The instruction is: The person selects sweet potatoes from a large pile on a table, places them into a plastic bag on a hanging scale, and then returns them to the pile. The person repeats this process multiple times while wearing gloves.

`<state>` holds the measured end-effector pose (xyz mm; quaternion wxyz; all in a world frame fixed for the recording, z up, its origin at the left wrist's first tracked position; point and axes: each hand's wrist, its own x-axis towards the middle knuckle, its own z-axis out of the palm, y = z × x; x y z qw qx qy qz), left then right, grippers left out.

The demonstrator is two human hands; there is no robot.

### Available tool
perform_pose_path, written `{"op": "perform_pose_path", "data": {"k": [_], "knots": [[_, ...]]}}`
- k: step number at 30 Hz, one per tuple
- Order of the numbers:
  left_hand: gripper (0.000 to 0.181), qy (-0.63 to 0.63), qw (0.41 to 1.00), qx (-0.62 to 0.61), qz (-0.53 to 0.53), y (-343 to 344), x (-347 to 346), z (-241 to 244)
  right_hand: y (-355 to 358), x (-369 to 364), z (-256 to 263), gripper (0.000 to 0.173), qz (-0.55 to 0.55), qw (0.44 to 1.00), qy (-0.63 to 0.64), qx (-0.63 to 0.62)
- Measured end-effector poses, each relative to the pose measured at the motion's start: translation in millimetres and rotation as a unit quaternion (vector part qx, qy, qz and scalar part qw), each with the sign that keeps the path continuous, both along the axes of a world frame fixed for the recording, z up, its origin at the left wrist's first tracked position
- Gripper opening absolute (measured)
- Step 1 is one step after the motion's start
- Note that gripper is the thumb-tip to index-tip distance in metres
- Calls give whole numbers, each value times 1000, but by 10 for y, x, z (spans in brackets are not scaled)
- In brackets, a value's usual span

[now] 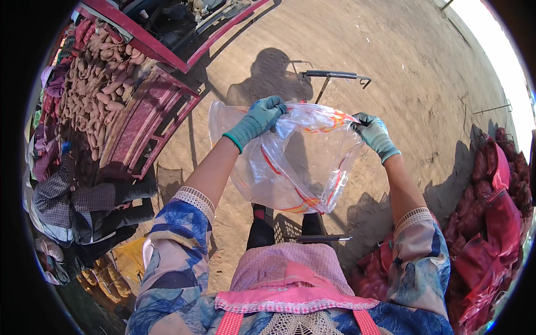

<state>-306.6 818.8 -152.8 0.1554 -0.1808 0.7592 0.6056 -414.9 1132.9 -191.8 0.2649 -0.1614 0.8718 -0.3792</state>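
Both gloved hands grip a clear plastic bag (261, 180) with red and orange stripes, spread out in front of my legs. My left hand (260, 119) pinches its upper edge near the middle. At the far right corner, the edge is held by my right hand (373, 132), its fingers closed on the film. Just beyond the bag is a thin metal stand bar (331, 74) with a dark sleeve and a hooked end. A similar bar (322, 238) lies close to my apron. The film partly hides what is between these bars.
At left, sweet potatoes (106, 79) are heaped by a red metal truck-bed side (138, 121). A co-worker (79, 201) bends beside them. Filled red mesh sacks (473, 217) stand at right. A plastic crate (287, 228) sits between my feet on sandy ground (393, 54).
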Motion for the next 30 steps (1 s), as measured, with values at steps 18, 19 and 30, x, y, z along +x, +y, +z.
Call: {"op": "perform_pose_path", "data": {"k": [18, 19, 30], "knots": [[20, 173, 970, -124, 119, -137, -1145, -655, -22, -1188, -426, 21, -214, 961, 33, -172], [21, 182, 967, -119, 130, -95, -1182, -677, -31, -1209, -414, 22, -215, 964, 58, -147], [23, 299, 941, -86, 134, 49, -1059, -950, 113, -1201, -542, 29, -136, 961, 224, -90]]}}
